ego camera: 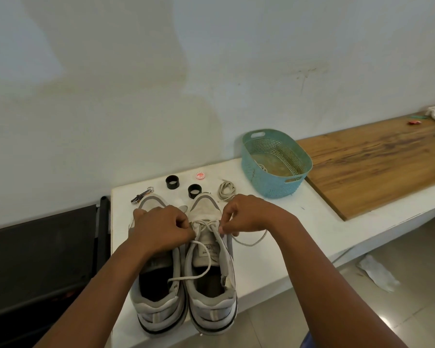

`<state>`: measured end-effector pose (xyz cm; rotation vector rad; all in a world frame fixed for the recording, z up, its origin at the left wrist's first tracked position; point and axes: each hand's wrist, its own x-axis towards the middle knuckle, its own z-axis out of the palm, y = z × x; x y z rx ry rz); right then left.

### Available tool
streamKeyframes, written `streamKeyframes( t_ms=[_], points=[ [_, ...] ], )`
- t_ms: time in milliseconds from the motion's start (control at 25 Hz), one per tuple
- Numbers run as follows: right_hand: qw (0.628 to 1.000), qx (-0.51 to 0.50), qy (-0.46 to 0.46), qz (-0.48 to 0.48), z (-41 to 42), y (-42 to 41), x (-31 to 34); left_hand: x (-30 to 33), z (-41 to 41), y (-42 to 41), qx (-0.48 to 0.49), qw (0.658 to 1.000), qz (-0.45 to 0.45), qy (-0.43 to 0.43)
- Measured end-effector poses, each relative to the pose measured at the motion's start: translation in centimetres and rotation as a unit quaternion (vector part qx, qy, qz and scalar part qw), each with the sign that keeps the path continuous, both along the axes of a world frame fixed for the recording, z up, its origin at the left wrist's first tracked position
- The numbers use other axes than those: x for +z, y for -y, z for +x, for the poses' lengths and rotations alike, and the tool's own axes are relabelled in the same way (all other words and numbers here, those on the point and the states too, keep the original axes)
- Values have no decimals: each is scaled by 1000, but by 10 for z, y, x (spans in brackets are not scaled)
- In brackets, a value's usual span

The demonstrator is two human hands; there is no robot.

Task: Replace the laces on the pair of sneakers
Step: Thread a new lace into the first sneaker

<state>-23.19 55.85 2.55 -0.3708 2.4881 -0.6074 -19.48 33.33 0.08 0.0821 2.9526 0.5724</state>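
Grey-and-white sneakers, side by side on a white counter (274, 249), heels toward the camera, toes toward the wall. Right sneaker (210, 272) partly laced, a cream lace (202, 249) crossing its lowest eyelets near the toe. Left hand (161, 228), fingers curled, pinching the lace at the sneaker's left eyelet row and lying over the forepart of the left sneaker (156, 295). Right hand (246, 214), fingers curled, pinching the lace at the right eyelet row. One loose end trailing back over the tongue and across the collars of both shoes; the other looping out over the counter to the right of the right sneaker. Left sneaker's eyelets hidden under the hand.

Just beyond the right sneaker's toe, a bundled spare lace (227, 189) and a black ring (193, 191). Farther back, a second black ring (171, 182) and a round red-and-white cap (200, 175). Beyond the left sneaker's toe, a small metal tool (142, 191), type unclear. Well to the right of the sneakers, a teal perforated plastic basket (259, 175), touching a wooden board (377, 162).
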Motion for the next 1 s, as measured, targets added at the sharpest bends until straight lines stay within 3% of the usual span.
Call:
streamKeyframes(
  t_ms=[160,560,840,1000],
  points=[
    [1000,19,-21,-14,0,3,-1,4,-2,0,16,999,32,5],
    [999,-12,43,-19,-1,-12,7,7,0,6,25,999,30,13],
    [990,-74,-105,-50,-12,-14,-3,8,3,0,25,997,50,-48],
    [984,-65,-66,-151,-5,0,7,15,3,5,-28,999,31,20]
  ],
)
